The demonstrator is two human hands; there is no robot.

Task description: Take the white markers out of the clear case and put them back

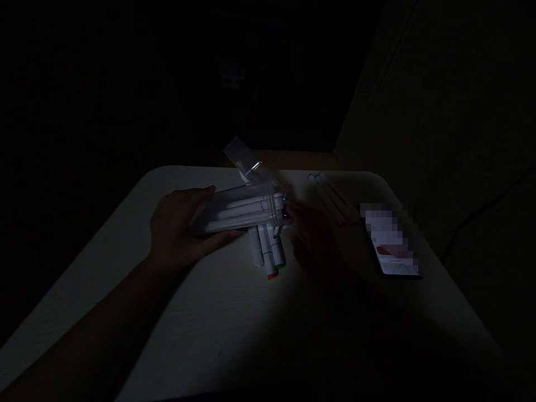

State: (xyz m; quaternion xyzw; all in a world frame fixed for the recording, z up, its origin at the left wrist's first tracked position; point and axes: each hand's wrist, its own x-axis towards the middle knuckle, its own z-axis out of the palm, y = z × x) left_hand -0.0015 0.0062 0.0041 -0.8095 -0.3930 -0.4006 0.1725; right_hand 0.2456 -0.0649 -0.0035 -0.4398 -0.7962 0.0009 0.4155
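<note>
My left hand (173,226) is wrapped around a clear plastic case (205,215), tilted a little above the table. White markers (243,212) lie lengthwise inside it, with blue and purple cap ends (285,206) showing at its open right end. A clear lid flap (243,153) sticks up behind the case. At that open end is my right hand (314,237), deep in shadow, its fingertips at the caps and its thumb apart below. Under the case lie several loose markers (266,251), one with an orange end and one with a green end.
Several more markers (333,198) lie at the back right of the pale table (201,335). Beside them is a phone (391,245) with a lit screen, partly blurred out. A wall stands at the right, and the surroundings are very dark.
</note>
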